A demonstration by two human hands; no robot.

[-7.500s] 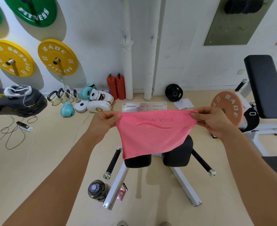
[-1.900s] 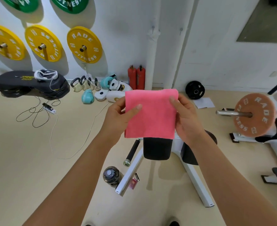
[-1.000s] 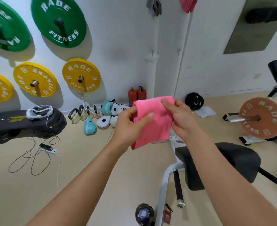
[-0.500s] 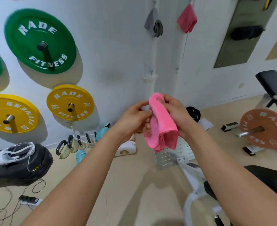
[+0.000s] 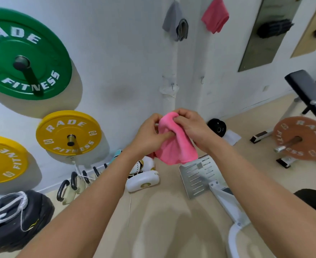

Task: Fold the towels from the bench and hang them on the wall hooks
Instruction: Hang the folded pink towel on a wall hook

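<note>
Both hands pinched the top of a folded pink towel (image 5: 175, 146); the left hand (image 5: 149, 133) curled round its left edge, thumb pressing the cloth, and the right hand (image 5: 192, 127) gripped the upper fold with bent fingers; the towel hung bunched between them, in front of the white wall; above, a grey towel (image 5: 175, 25) and another pink towel (image 5: 215, 15) hung side by side high on the wall; two bare hooks (image 5: 202, 80) sat lower; a green weight plate (image 5: 21, 53) and a yellow plate (image 5: 68, 133) were mounted to the left.
</note>
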